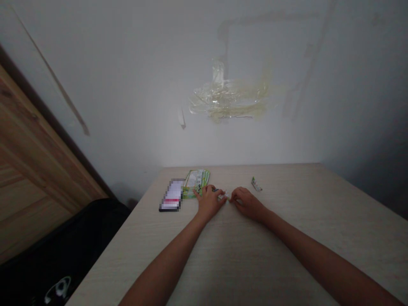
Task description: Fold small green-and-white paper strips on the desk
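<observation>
My left hand point(211, 200) rests low over the table, with thumb and forefinger pinched on a small white and green folded packet point(225, 196). Most of that packet is covered by fingers. Just to its right, my right hand point(247, 203) has its fingers curled and its fingertips closed at the packet's right end; what they grip is hidden. Beyond my left hand lies a stack of flat green and white packets point(198, 177). A narrow, folded green and white packet point(256, 184) lies by itself past my right hand.
Left of the stack, a phone point(171, 196) lies with its screen lit and blurred. The pale wood table point(204, 263) meets a white wall point(134, 85) bearing peeling clear tape point(229, 100). A wooden panel point(28, 157) and a black bag-like item point(79, 238) stand at the left.
</observation>
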### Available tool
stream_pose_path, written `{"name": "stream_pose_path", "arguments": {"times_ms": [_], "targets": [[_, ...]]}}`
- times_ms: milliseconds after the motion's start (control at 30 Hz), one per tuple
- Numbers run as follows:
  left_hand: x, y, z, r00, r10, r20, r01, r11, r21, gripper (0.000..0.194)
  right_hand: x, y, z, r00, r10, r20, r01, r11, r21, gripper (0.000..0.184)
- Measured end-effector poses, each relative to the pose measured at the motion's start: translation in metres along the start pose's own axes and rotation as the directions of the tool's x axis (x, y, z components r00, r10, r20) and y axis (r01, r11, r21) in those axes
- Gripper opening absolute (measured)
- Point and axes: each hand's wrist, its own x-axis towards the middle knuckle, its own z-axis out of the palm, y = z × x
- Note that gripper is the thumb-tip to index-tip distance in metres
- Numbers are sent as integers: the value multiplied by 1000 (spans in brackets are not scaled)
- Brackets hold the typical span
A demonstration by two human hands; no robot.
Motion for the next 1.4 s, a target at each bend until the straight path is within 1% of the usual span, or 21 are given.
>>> {"name": "stream_pose_path", "arguments": {"times_ms": [233, 400, 500, 667, 767, 833, 933, 1000, 1067, 1267, 1400], "targets": [[0, -2, 2, 1000, 0, -5, 0, 1000, -3, 26, 0, -5, -4, 1000, -14, 18, 13, 1000, 12, 19], [0, -3, 4, 1000, 12, -17, -13, 1000, -19, 25, 0, -5, -4, 1000, -10, 22, 10, 1000, 14, 19], [0, -4, 4, 1000, 17, -22, -18, 1000, -22, 25, -1, 0, -3, 1000, 22, 13, -23, 995, 93, 20], [0, -3, 2, 1000, 24, -10, -24, 1000, -15, 25, -4, 10, 2, 991, 129, -34, -115, 956, 269, 19], [-1, -2, 0, 1000, 22, 8, -21, 1000, -7, 26, -4, 10, 3, 990, 143, -7, -134, 944, 302, 19], [-1, -1, -1, 1000, 7, 19, -7, 1000, 0, 26, -3, 8, 2, 993, 121, 11, -120, 964, 238, 18], [0, -1, -1, 1000, 2, 15, -2, 1000, 8, 26, 0, 5, 0, 996, 91, 9, -91, 995, 45, 16], [0, -1, 0, 1000, 8, 7, -8, 1000, 3, 25, 2, 6, -1, 997, 82, 8, -82, 995, -59, 14], [1, -1, -1, 1000, 10, 7, -10, 1000, -9, 25, 3, 8, 0, 997, 79, 7, -78, 990, -120, 13], [0, 2, -4, 1000, 1, 27, -1, 1000, -20, 26, 6, 14, 7, 993, 119, -10, -119, 971, -207, 10], [-1, 3, -7, 999, 5, 35, -5, 1000, 1, 25, 4, 19, 11, 991, 136, -5, -135, 977, -167, 15]]}}
